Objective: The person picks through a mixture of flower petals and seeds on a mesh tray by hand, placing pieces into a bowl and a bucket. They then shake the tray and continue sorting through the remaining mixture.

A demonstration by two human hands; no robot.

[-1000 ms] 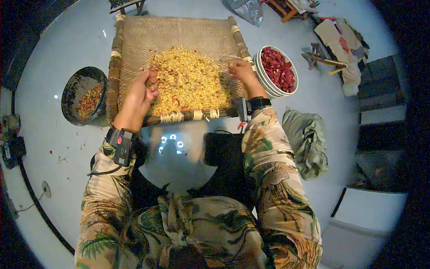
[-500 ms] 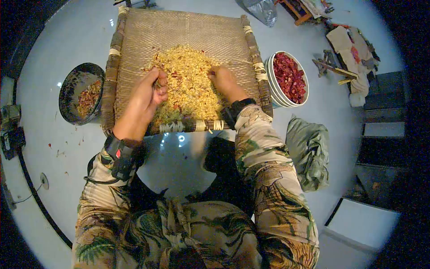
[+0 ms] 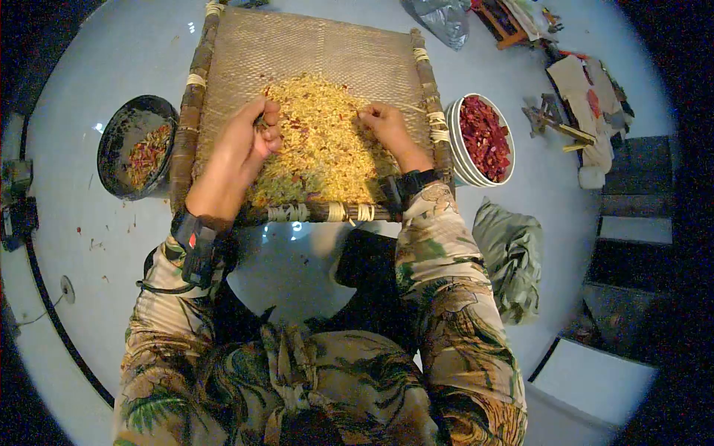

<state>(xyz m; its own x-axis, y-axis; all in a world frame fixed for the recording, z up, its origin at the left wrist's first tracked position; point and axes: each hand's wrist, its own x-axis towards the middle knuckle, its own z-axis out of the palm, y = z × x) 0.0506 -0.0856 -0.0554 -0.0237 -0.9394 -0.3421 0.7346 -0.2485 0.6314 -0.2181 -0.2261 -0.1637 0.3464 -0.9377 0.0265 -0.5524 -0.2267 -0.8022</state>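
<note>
A pile of small yellow seed-like bits (image 3: 320, 126) with dark red flakes through it lies on a woven mesh screen (image 3: 260, 44) in a wooden frame. Over the pile's left side is my left hand (image 3: 249, 137), its fingers curled in toward the thumb; whatever it may hold is hidden. My right hand (image 3: 390, 134) hovers at the pile's right edge, thumb and fingers pinched together. What sits in that pinch, if anything, is too small to make out.
Left of the screen stands a black bucket (image 3: 111, 160) with mixed red and yellow scraps. At its right are stacked white buckets (image 3: 455, 141) full of dried red pieces (image 3: 485, 141). A crumpled green-grey sack (image 3: 509, 256) lies on the floor; a clear plastic bag (image 3: 442, 22) is farther off.
My right hand has shifted slightly right, away from the pile's middle, its fingers still pinched. My left hand stays nearly in place, still curled. The view has tilted slightly.
</note>
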